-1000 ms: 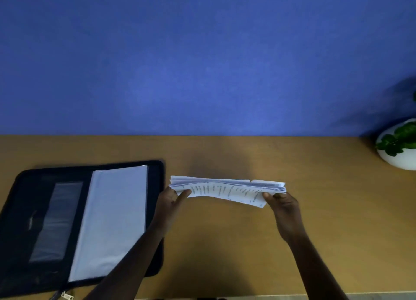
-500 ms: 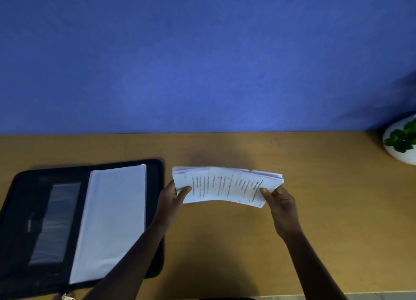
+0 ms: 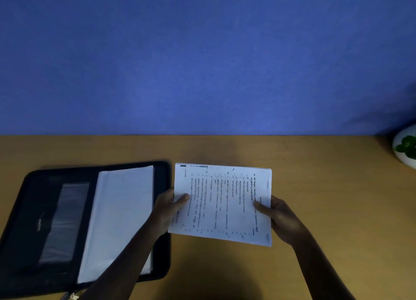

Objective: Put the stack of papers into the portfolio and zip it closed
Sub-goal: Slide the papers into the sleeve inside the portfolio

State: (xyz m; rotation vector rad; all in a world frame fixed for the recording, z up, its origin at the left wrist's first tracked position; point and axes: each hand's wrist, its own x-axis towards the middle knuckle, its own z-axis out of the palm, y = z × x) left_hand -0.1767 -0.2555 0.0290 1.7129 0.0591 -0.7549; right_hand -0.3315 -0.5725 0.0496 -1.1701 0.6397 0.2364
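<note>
Now at centre frame, my left hand [image 3: 167, 209] and right hand [image 3: 281, 218] pinch the stack of papers [image 3: 221, 204] by its side edges above the desk [image 3: 326, 187]; next, I judge, it slides left into the open portfolio [image 3: 90, 221].

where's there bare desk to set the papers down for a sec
Bare desk runs right of the right hand up to the plant pot, and along the strip between the stack of papers and the blue wall. The left side is crowded: the open portfolio fills it, with the left hand at its right edge.
</note>
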